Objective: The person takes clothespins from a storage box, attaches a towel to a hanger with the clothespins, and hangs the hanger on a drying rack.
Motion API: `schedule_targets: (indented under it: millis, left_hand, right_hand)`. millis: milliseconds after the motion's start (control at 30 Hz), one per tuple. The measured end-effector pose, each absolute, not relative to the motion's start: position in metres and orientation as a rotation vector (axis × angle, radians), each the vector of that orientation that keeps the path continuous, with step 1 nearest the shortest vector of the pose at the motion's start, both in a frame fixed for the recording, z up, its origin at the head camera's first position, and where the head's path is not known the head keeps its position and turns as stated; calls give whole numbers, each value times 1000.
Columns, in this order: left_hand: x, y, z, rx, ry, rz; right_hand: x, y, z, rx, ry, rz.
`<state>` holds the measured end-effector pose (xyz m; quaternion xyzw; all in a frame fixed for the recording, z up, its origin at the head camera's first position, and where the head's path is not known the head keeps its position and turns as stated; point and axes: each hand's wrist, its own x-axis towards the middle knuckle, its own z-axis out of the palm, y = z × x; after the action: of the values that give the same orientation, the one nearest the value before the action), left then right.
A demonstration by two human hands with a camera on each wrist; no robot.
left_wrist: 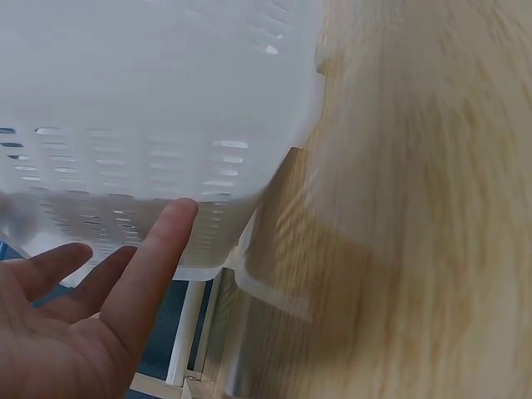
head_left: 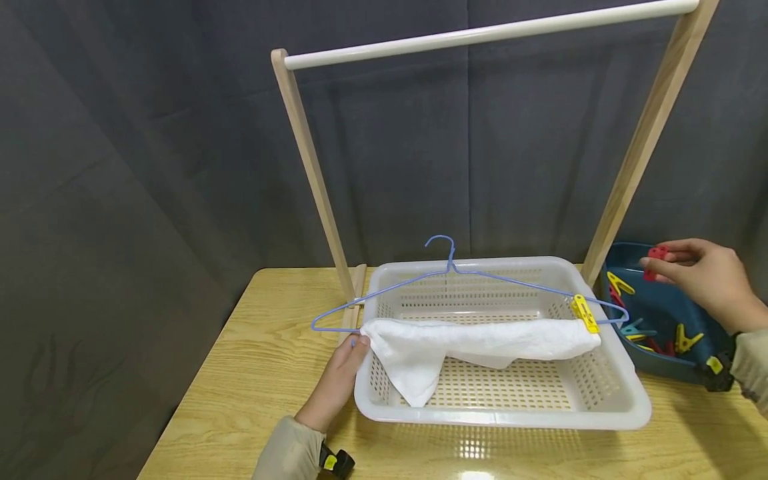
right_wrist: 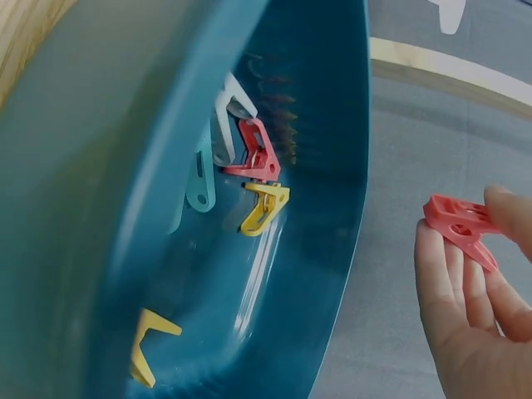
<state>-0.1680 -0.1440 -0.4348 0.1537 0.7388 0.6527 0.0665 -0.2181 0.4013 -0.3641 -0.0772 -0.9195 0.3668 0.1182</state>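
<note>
A white towel (head_left: 492, 340) is folded over the bottom bar of a blue wire hanger (head_left: 384, 291) lying across a white plastic basket (head_left: 504, 418). Its left corner is at the fingertips of my left hand (head_left: 339, 377), which pinches it beside the bar; the other fingers (left_wrist: 145, 274) extend below, by the basket's side. A yellow clothespin (head_left: 585, 313) clips the towel's right end to the hanger. Over a dark teal tub (head_left: 651, 300), my right hand (head_left: 711, 273) pinches a red clothespin (right_wrist: 461, 224) between thumb and fingers.
Several yellow, red and pale blue clothespins lie in the tub, among them a yellow one (right_wrist: 266, 208). Behind the basket stands a wooden rack (head_left: 312, 160) with a white crossbar (head_left: 492, 33). The wooden table (head_left: 240, 373) ends at a left edge, with dark curtains beyond.
</note>
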Motion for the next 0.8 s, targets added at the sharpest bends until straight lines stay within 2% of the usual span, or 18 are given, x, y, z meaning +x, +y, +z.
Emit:
schedule_targets:
  millis: [800]
  left_hand:
    - [-171,-148,-435,363,2156,1984]
  right_hand:
    - [-214,382,-364,-101,-2584,1099]
